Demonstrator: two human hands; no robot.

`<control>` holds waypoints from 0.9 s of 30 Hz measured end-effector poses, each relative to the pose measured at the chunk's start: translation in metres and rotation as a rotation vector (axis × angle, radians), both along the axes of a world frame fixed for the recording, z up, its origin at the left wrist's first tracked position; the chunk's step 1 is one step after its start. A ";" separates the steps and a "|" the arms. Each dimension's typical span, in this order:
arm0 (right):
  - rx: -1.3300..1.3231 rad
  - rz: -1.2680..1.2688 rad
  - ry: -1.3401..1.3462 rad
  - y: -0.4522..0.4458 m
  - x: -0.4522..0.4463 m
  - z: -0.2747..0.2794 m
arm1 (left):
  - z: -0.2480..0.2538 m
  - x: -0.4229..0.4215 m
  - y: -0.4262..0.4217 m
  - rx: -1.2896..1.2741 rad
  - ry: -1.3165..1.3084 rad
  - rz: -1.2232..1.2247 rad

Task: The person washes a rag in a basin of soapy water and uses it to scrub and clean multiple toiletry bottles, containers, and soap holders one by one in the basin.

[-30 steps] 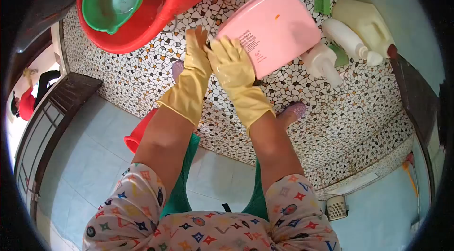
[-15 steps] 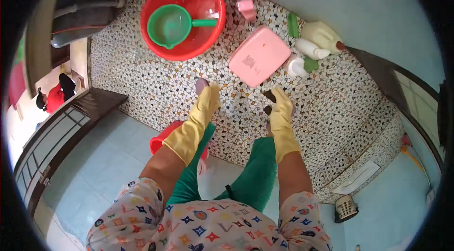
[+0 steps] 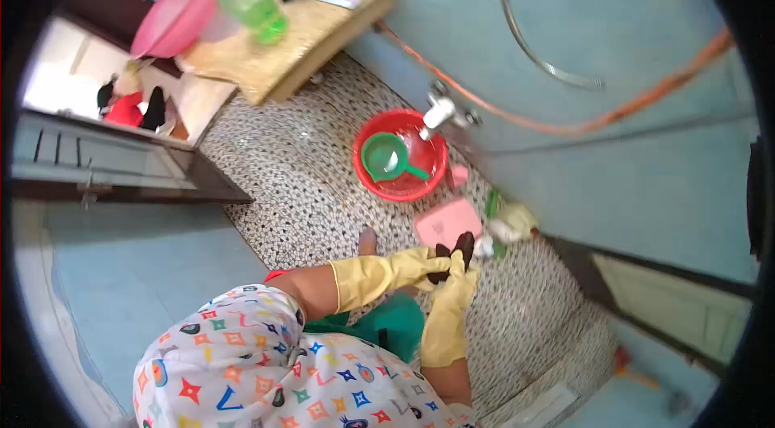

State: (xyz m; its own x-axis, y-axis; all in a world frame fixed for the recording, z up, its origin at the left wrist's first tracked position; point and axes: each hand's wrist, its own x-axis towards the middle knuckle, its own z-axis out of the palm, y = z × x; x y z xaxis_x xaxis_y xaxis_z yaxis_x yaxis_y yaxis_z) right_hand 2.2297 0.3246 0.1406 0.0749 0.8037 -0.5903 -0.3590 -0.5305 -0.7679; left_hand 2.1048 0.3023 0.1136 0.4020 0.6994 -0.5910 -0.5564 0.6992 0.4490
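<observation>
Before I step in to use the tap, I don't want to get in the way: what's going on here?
Someone in yellow gloves has both hands together at a dark thing: the right hand grips it and the left hand is close against it. What it is, I can't tell. Just beyond, a pink container lies on the patterned floor. The red basin sits by the tap, with a green dipper in it.

Two yellow gloves point(image 3: 367, 279) cover two hands, left hand point(image 3: 425, 267) and right hand point(image 3: 458, 279). Dark pieces point(image 3: 465, 244) at the fingers: number unclear. Just beyond the hands, one pink box point(image 3: 444, 222); farther off, one red basin point(image 3: 397, 195), one green dipper point(image 3: 383, 157). Well beyond the left hand, on one worktop point(image 3: 311, 29): one pink basin point(image 3: 171, 15), one green-tinted bottle point(image 3: 262, 12).
</observation>
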 end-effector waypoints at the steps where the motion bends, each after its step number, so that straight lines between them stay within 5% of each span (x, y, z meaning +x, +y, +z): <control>1: -0.006 -0.032 -0.028 0.005 -0.016 0.022 | 0.013 -0.009 0.000 0.002 0.018 0.032; 9: 0.260 0.339 0.039 0.046 -0.063 0.045 | 0.140 -0.104 0.004 0.120 0.273 0.491; 13: 0.297 0.435 0.114 0.044 -0.136 0.113 | 0.168 -0.160 -0.011 0.201 0.383 0.700; 15: 0.263 0.531 0.160 0.035 -0.177 0.160 | 0.188 -0.206 -0.019 0.125 0.653 0.695; 21: 0.207 0.726 -0.018 0.018 -0.330 0.204 | 0.255 -0.374 -0.045 0.391 0.724 0.785; 27: 0.240 0.726 0.378 0.006 -0.486 0.253 | 0.312 -0.540 -0.041 0.363 1.149 0.836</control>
